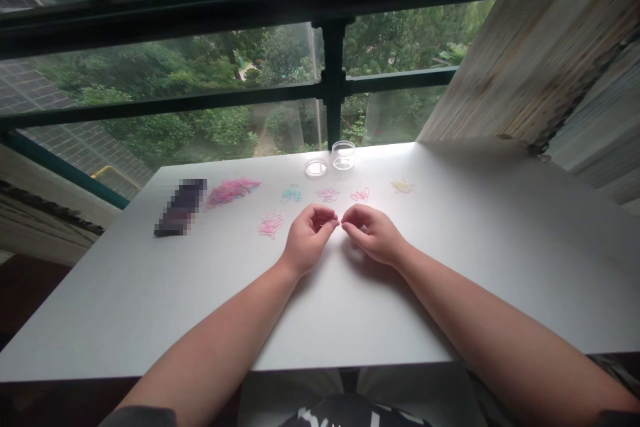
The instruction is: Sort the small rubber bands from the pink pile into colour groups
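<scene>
My left hand and my right hand meet fingertip to fingertip above the middle of the white table. Thumb and forefinger of each are pinched together; whatever lies between them is too small to make out. Just beyond the hands are small piles of thin looped pieces, like little rubber bands: a teal pile, a lilac pile, a red-pink pile. Beside my left hand is a pink pile. Farther right lies a pale yellow pile.
A bigger mixed heap, mostly pink, lies at the left, next to a dark blurred-out flat object. A clear round container and a clear shallow lid stand at the back edge, before a green-framed window. A curtain hangs right.
</scene>
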Tool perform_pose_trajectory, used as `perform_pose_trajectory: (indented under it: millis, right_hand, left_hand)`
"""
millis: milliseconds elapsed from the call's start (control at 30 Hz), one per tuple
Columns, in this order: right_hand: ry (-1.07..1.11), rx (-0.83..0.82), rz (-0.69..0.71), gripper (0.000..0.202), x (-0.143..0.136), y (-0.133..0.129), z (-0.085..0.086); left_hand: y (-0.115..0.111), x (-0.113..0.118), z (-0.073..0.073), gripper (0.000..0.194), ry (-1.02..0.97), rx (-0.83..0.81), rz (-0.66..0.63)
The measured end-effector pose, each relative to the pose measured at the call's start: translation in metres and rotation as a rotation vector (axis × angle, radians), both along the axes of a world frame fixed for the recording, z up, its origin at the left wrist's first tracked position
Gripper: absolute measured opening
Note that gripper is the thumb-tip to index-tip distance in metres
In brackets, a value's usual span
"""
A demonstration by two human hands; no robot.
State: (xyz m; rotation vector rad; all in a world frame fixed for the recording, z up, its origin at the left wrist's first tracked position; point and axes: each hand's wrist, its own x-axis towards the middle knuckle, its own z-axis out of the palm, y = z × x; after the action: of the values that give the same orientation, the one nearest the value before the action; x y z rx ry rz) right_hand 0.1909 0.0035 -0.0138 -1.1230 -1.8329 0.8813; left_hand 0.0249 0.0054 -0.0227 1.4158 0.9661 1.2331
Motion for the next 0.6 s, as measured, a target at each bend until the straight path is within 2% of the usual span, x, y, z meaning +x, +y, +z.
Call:
perform_pose_trajectory:
  millis: [233,467,600]
  right_hand:
    - [0.021,-0.023,0.045,0.005,0.0008,0.0009,-0.003]
    - [-0.001,-0.001,0.007,0.004,0.0011,0.0004,-0.0015]
    - [-0.002,0.009,-0.002,0.004,0.001,0.0005,-0.0015]
  left_hand:
    - [-0.0003,0.0002,0.0004,0.019,0.0,0.004,-0.002]
    - [-0.0004,-0.0003,-0.0004,0.018,0.008,0.006,-0.009]
    - [-0.001,-0.0017,-0.0003,0.019,0.089,0.012,-0.005]
